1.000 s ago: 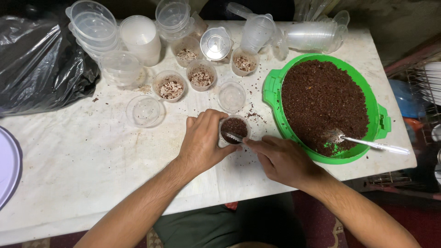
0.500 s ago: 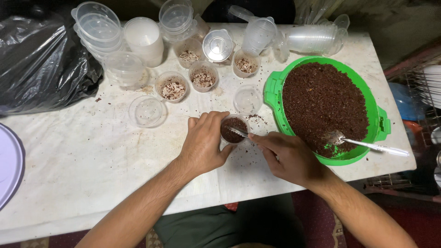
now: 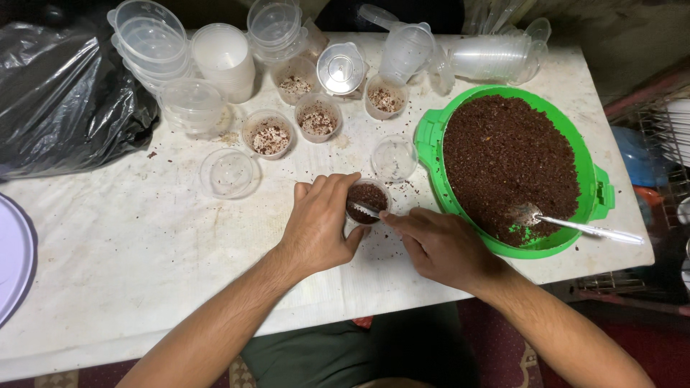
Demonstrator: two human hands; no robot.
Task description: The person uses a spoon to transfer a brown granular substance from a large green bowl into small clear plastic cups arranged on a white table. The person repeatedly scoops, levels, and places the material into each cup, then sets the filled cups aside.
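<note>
Little shift since half a second ago: my left hand [image 3: 316,228] still wraps the small soil-filled cup [image 3: 367,200], fingers curled on its wall. Right hand [image 3: 440,246] pinches a small silvery tool [image 3: 366,210] at the rim. Green basin [image 3: 433,136] crowds right; bare white table [image 3: 144,244] left.

a white, stained table [image 3: 129,259] fills most of the view, its surface flecked with dark crumbs under even, dim light. a crumpled black plastic bag [image 3: 65,100] slumps over its far left corner. below the near edge lies a dark red patterned floor covering [image 3: 647,338]. at right, a wire rack [image 3: 665,136] holding white plates stands beside the table.
</note>
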